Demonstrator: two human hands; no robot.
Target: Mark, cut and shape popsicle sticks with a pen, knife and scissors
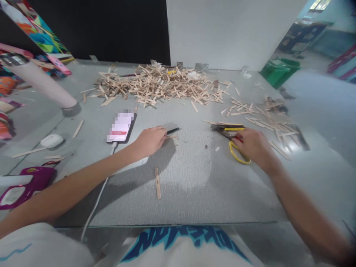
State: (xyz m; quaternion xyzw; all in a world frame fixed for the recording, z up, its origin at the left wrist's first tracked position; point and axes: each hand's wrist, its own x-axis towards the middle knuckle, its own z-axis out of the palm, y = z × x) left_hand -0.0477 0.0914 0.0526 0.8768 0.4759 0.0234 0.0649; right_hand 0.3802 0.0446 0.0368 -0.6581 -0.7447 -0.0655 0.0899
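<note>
Shirt (pixel 183 256); phone (pixel 122 128) beside left grip (pixel 151 141) clasping pen (pixel 174 130); right grip (pixel 256 145) at scissors (pixel 232 152), hold unclear; sticks (pixel 158 89) beyond.

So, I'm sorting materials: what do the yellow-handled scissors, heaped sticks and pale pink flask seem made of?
Scissors: probably plastic handles, from the bright yellow loop; the dark, blurred blades may be metal. Heaped sticks: bare, matt wood, judging by their pale tan colour. Flask: possibly painted metal, since the body is matt pink and the top shiny silver; plastic remains possible.

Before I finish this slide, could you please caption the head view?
Left hand at a black pen, right hand at yellow-handled scissors, wooden sticks heaped beyond.
</note>
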